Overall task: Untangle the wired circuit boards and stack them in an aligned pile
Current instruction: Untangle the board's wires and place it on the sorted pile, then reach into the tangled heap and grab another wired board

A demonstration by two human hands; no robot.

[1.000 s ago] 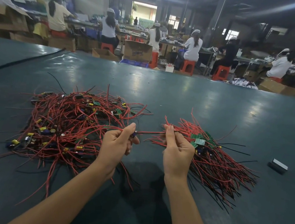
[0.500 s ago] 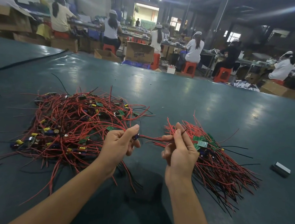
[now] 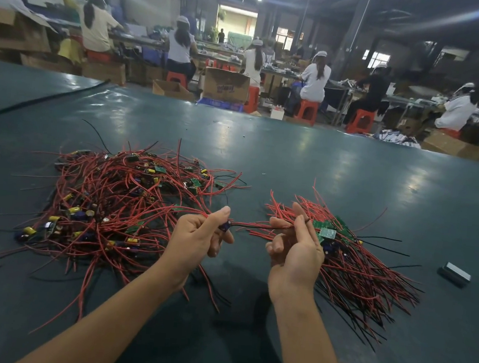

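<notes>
A tangled heap of small circuit boards (image 3: 120, 205) with red and black wires lies on the dark green table at the left. To the right sits a sorted pile (image 3: 350, 257) with green boards at its top and wires fanning toward me. My left hand (image 3: 198, 235) pinches one small board with a blue part. Its red and black wires (image 3: 254, 225) run across to my right hand (image 3: 296, 247), which pinches them between thumb and forefinger, just in front of the sorted pile.
A small dark rectangular block (image 3: 455, 274) lies on the table (image 3: 320, 165) at the right. A black cable (image 3: 42, 100) runs along the far left. Beyond the far edge, people sit on red stools among cardboard boxes (image 3: 226, 85).
My right hand has turned palm-up and slid along the wires, its fingers opening out. My left hand keeps its pinch on the board and has barely moved.
</notes>
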